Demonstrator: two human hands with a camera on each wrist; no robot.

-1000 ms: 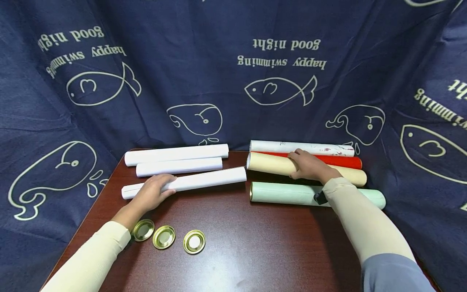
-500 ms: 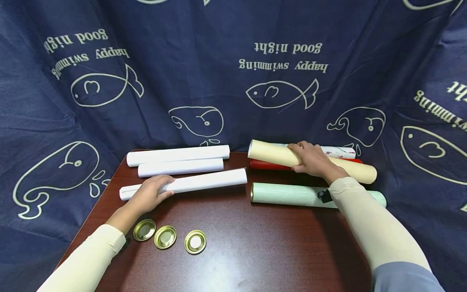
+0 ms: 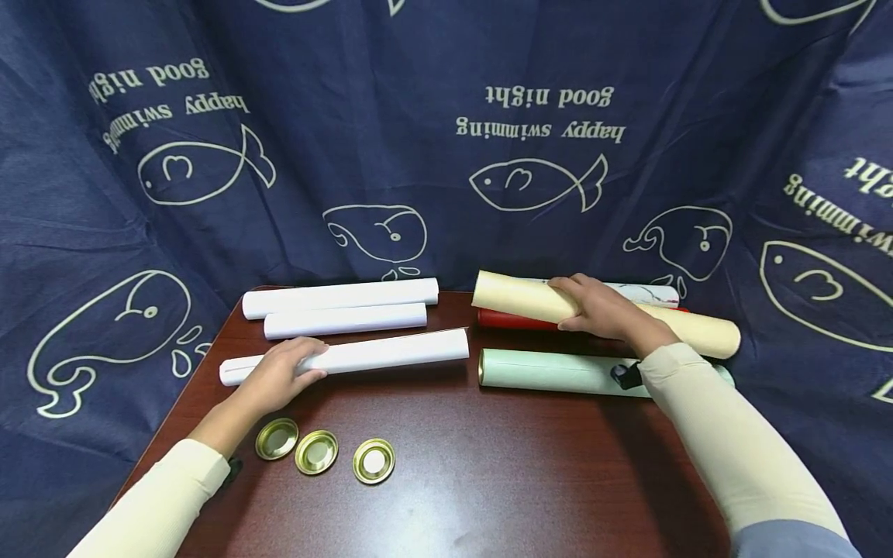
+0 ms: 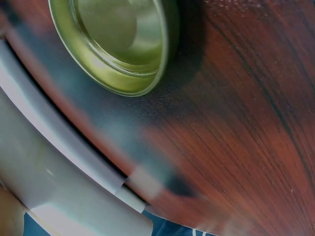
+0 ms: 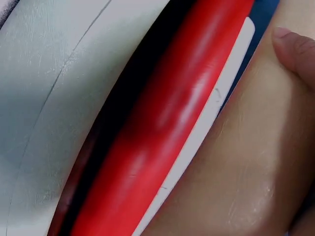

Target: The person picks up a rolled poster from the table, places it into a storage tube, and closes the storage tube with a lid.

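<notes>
My left hand [image 3: 279, 374] grips a rolled white paper [image 3: 398, 351] near its left end; the roll tilts slightly, right end farther back. My right hand [image 3: 603, 310] holds a cream cardboard tube [image 3: 516, 297] around its middle. That tube is raised across a red tube [image 3: 512, 319] and a white patterned tube [image 3: 649, 294], partly hiding both. In the right wrist view the thumb [image 5: 298, 54] lies along the cream tube [image 5: 231, 167], beside the red tube [image 5: 172, 113]. A pale green tube [image 3: 544, 370] lies in front, partly under the right forearm.
Two more white paper rolls [image 3: 342, 297] lie at the table's back left. Three gold metal lids [image 3: 317, 452] sit on the brown table [image 3: 488, 480] at the front left; one lid [image 4: 113, 44] shows close in the left wrist view. A blue printed curtain [image 3: 391, 139] hangs behind.
My right hand has lifted the cream tube from beside the red one and shifted it to the right, turning it slightly. My left hand has drawn the white roll slightly left.
</notes>
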